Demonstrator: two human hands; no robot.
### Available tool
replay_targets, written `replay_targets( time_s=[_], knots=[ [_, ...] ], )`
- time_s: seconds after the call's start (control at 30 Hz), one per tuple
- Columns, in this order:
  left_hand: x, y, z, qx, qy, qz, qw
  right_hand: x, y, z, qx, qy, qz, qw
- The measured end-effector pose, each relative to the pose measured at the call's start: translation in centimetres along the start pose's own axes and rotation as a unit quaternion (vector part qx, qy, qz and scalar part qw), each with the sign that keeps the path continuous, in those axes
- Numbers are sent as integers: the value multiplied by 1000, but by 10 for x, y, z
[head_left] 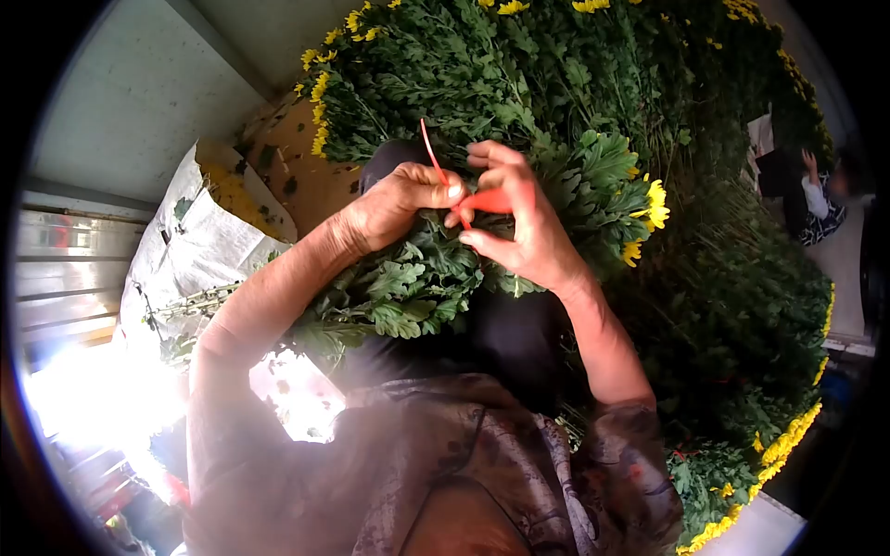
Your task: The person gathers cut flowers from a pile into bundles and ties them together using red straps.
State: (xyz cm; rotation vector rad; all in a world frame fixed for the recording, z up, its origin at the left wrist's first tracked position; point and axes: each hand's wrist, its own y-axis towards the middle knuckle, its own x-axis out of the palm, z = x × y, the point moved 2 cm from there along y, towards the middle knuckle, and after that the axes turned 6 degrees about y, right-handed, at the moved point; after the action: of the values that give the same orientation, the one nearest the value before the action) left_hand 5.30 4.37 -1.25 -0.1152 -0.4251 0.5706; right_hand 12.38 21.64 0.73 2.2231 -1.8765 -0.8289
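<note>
A bunch of leafy green stems (399,287) lies across my lap, its yellow flowers (654,206) pointing to the right. Above the bunch, my left hand (408,199) pinches a thin red tie (428,146) between thumb and fingers, with one end sticking up. Close beside it, my right hand (519,218) has its fingers bent around another part of the red tie. Both hands nearly touch at the middle, where the tie crosses over the leaves. The lower side of the bunch's middle is partly hidden by my hands.
Large heaps of yellow-flowered stems (519,74) rise ahead and to the right. A white sack (167,232) with yellow contents stands at the left by a wall (139,93). Another person (820,199) is at the far right. Bright light glares at lower left.
</note>
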Motion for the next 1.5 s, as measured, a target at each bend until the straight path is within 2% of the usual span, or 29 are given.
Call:
replay_targets(
  time_s=[0.17,0.2,0.23,0.3,0.33,0.37,0.43,0.47,0.5,0.57,0.63,0.7,0.77,0.8,0.83,0.93,0.97,1.0,1.03,1.07,1.1,1.13,1.17,1.2,1.23,1.3,1.37,1.4,1.5],
  knots=[
    [-1,2,8,49,189,-18,981,-6,-2,6,14,-40,-53,998],
    [0,4,10,75,250,-21,965,-10,-1,9,40,18,-63,997],
    [6,2,9,107,320,38,941,-12,0,12,67,77,-72,992],
    [25,-1,15,297,523,152,784,-11,0,10,52,84,-79,992],
    [26,0,16,376,600,157,689,-9,-1,11,82,165,-33,982],
    [24,2,16,376,600,159,688,-7,-1,13,110,243,13,964],
    [25,0,15,458,641,179,589,-5,0,14,95,223,25,970],
    [22,-2,15,454,668,197,555,-6,0,12,64,103,-22,992],
    [22,-5,15,454,669,198,555,-6,0,11,31,-18,-68,997],
    [24,-8,16,442,701,207,521,-10,-1,14,27,-9,-77,997],
    [28,-6,20,432,707,189,527,-16,-1,16,58,92,-56,993],
    [21,-2,17,424,710,172,535,-19,-4,7,62,88,-58,992],
    [-3,-9,7,373,746,71,548,-19,-23,-13,2,-80,-112,990],
    [-10,-20,6,283,758,43,586,-18,-34,-18,-62,-206,-134,967],
    [-8,-22,6,283,758,45,586,-17,-44,-23,-28,-207,-137,968],
    [3,-16,17,190,682,39,705,-20,-46,-36,-10,-210,-91,973],
    [7,-15,24,190,683,36,705,-19,-44,-38,56,-133,-51,988],
    [10,-14,29,165,569,35,805,-15,-43,-38,122,-52,-9,991],
    [11,-13,30,134,441,34,887,-10,-43,-36,123,-51,-6,991],
    [14,-13,27,100,366,29,925,-6,-42,-30,174,96,16,980],
    [14,-11,21,100,365,26,925,-3,-41,-24,220,240,37,945],
    [12,-6,10,72,256,36,963,-4,-41,-21,278,273,20,921],
    [14,-4,3,42,143,45,988,-7,-42,-20,277,272,21,921],
    [15,-3,0,9,125,90,988,-8,-42,-19,284,321,31,903],
    [15,-3,-1,10,123,89,988,-8,-42,-19,291,369,41,882],
    [18,-2,-3,19,23,49,998,-9,-44,-20,334,331,3,882],
    [18,0,-7,29,10,48,998,-5,-47,-10,200,141,-58,968],
    [17,0,-9,18,8,34,999,-6,-46,-14,154,95,-92,979],
    [16,-3,-15,24,-5,1,1000,-9,-54,-15,150,56,-139,977]
  ],
)
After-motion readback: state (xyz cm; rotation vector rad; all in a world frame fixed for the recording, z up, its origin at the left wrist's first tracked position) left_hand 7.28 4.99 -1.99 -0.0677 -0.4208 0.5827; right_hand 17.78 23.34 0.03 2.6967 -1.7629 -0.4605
